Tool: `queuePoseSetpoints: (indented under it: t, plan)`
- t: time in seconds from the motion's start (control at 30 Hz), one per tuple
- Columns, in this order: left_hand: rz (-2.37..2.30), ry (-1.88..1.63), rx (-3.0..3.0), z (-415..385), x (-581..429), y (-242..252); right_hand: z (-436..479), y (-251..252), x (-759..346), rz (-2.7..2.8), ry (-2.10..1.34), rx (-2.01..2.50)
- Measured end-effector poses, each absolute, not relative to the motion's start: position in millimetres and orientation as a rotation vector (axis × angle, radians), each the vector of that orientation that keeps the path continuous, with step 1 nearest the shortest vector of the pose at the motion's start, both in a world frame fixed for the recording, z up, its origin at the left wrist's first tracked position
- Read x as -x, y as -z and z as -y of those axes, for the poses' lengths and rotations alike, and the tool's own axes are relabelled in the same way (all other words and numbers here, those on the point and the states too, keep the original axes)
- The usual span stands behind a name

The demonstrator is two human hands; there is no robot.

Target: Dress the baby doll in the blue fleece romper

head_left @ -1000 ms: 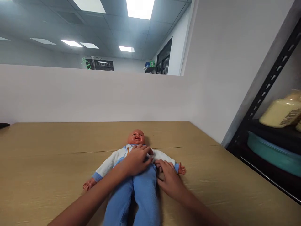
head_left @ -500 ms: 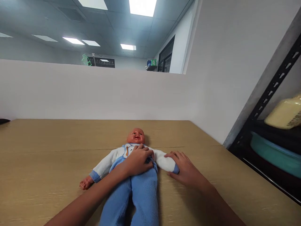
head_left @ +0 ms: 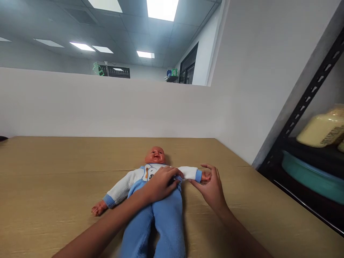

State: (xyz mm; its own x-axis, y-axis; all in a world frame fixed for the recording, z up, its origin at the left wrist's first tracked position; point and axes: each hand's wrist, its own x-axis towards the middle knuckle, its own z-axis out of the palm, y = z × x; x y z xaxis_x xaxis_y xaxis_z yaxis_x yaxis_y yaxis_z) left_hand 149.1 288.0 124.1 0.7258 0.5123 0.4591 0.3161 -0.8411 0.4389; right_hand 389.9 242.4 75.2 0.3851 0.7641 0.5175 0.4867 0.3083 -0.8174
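Observation:
A baby doll [head_left: 150, 186] in a white top and blue fleece trousers lies on its back on the wooden table [head_left: 53, 172], head away from me. My left hand [head_left: 161, 183] rests flat on the doll's chest and belly, fingers together and pressing down. My right hand [head_left: 211, 186] is curled round the doll's small hand at the end of its sleeve, which points straight out to the right. The doll's other arm lies stretched toward the left.
A white partition [head_left: 107, 107] closes off the table's far edge and a white wall runs along the right. At the far right stands a black metal shelf [head_left: 303, 104] holding a cream jar [head_left: 322, 129] and a teal basin [head_left: 311, 175].
My right hand slid out from the doll's waist along its sleeve to its hand, and that arm swung up from slanting downward to straight out. My left hand stayed on the chest.

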Motion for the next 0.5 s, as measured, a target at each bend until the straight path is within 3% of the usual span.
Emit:
queuePoseSetpoints:
  t: [0.17, 0.5]
  plan:
    - [-0.503, -0.849, -2.709, -282.2, -146.5, -126.1, -238.9, -74.7, -371.8, 1.176, -0.539, 1.054]
    - [-0.306, -1.05, -3.106, -277.8, -138.1, -113.0, -230.8, -63.0, -343.0, 1.808, -0.248, 1.084]
